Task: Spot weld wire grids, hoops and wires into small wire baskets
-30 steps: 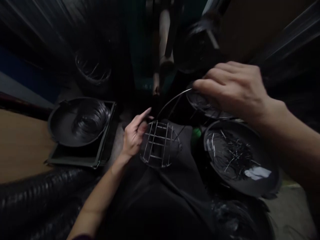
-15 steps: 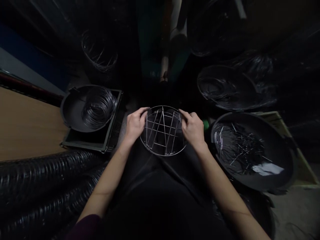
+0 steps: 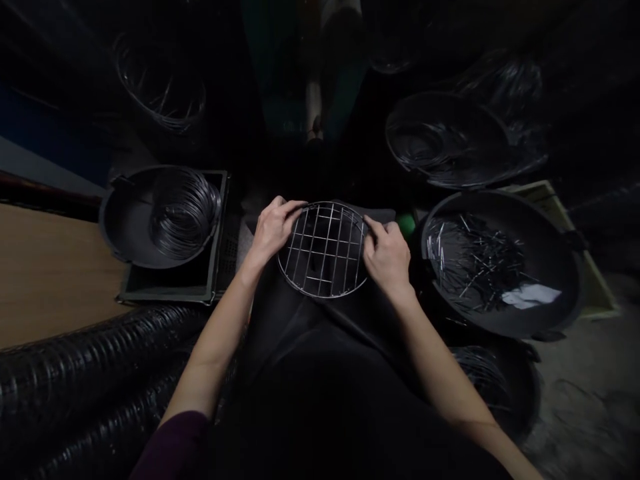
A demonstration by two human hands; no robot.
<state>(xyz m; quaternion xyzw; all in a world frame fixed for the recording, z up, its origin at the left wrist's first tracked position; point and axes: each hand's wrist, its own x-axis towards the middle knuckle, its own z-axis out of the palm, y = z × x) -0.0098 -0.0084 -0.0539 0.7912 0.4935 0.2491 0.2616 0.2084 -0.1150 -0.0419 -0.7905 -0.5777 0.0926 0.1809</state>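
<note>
- Dim workshop floor, with bare concrete (image 3: 575, 393) at lower right and a wooden board (image 3: 45, 273) at left.
- Thick coils of black ribbed hose (image 3: 90, 373) fill the lower left, beside the person's lap.
- Three wide black basins stand around the person. The left basin (image 3: 117, 223) sits in a dark crate (image 3: 165, 291), the right basin (image 3: 553, 227) sits on a pale crate (image 3: 595, 293), and the far basin (image 3: 445, 140) lies beyond it, tilted.
- Dark cloth (image 3: 320, 373) covers the lap, and a maroon sleeve (image 3: 173, 447) shows at the left forearm.
- The left basin holds a loop of bundled wire (image 3: 185, 213); the right basin holds a scatter of short wire pieces (image 3: 475, 263).
- A round wire rack (image 3: 325, 250) lies flat on the cloth between both hands, its straight wires crossing in a tidy grid inside the rim.
- The left hand (image 3: 273, 230) rests on the rack's left rim, fingers curled over it and close together. The right hand (image 3: 387, 257) rests on the right rim, with its fingertips (image 3: 369, 222) on the wire.
- Neither hand clearly pinches; how firm the grip is, I cannot tell.
- A small green object (image 3: 406, 225) sits just beyond the right hand.
</note>
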